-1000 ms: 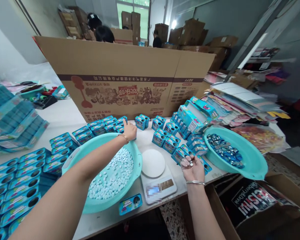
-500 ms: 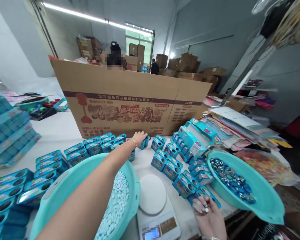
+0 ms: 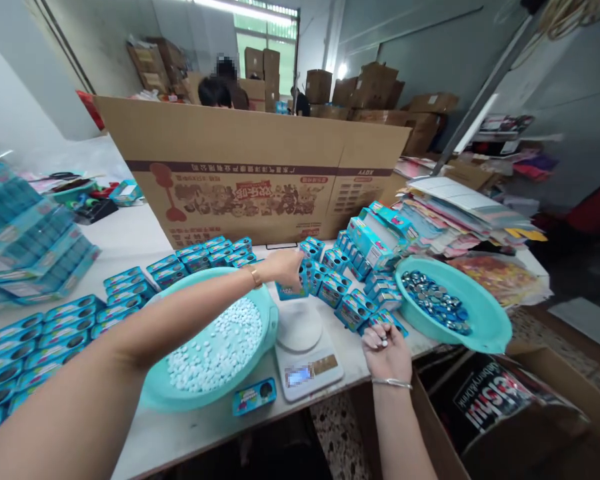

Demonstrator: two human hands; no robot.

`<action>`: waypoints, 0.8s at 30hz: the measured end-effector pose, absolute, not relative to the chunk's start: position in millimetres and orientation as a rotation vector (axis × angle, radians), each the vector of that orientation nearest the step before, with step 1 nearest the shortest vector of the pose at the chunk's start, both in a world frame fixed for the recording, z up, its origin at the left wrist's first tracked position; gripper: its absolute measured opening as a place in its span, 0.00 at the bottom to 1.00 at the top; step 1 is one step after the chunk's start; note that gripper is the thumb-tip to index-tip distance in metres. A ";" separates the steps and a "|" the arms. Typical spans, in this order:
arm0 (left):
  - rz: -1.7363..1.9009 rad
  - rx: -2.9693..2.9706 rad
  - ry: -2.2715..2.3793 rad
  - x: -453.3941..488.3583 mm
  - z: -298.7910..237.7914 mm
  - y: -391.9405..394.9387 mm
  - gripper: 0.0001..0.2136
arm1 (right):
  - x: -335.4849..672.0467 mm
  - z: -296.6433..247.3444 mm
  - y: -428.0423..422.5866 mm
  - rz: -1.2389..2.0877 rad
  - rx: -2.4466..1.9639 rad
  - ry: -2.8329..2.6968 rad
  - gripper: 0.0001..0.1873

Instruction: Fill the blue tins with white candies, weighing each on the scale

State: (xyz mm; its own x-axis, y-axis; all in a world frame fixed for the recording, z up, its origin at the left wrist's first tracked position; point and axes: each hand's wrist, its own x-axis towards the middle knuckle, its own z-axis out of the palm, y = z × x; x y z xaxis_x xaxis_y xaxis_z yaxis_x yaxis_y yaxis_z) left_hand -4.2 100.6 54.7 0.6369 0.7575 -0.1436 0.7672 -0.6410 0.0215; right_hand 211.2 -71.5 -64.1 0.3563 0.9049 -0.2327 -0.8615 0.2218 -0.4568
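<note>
My left hand [image 3: 284, 268] reaches across the table, its fingers closed on a small blue box [image 3: 289, 291] held just behind a white kitchen scale [image 3: 325, 380]. Low at the right, my right hand [image 3: 387, 350] is palm up with curled fingers, and a small white tablet [image 3: 384, 343] shows in it; more may be hidden. Under my left forearm stands a turquoise basin [image 3: 270, 327] with many white tablets [image 3: 225, 343]. One blue box [image 3: 254, 396] sits alone at the table's front edge, beside the scale. More blue boxes [image 3: 334, 288] with round holes on top stand right of my left hand.
Rows of blue boxes [image 3: 65, 327] cover the left side. A second turquoise basin [image 3: 495, 337] holds shiny blue-and-silver pieces. Behind rises a large cardboard panel [image 3: 260, 147]. Paper stacks [image 3: 455, 207] lie at right; an open carton [image 3: 425, 413] is below. People are beyond the panel.
My left hand has drawn a blue box from near the cardboard panel back toward the scale. The view has tilted down, showing the lone box at the front edge. My right hand stays curled.
</note>
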 end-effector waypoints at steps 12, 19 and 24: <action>-0.196 2.762 1.231 5.0 24.8 11.0 0.22 | 215.2 -67.0 -94.9 1.194 -0.569 -0.086 0.09; 0.508 2.658 1.240 -62.3 102.8 -11.7 0.17 | 210.5 -57.0 -78.8 1.239 -0.665 -0.080 0.11; 0.819 2.452 1.604 -147.8 104.2 -51.4 0.24 | 197.8 -53.8 -58.8 1.309 -0.748 -0.188 0.09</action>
State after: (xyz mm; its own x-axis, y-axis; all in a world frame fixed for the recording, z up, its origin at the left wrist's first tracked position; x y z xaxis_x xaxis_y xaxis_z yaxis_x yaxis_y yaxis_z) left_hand -147.8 -51.4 104.2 0.3006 0.8746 0.3806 0.8212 -0.4402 0.3631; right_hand 197.8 -58.8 -53.8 0.2814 0.9181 -0.2791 -0.8026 0.0658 -0.5929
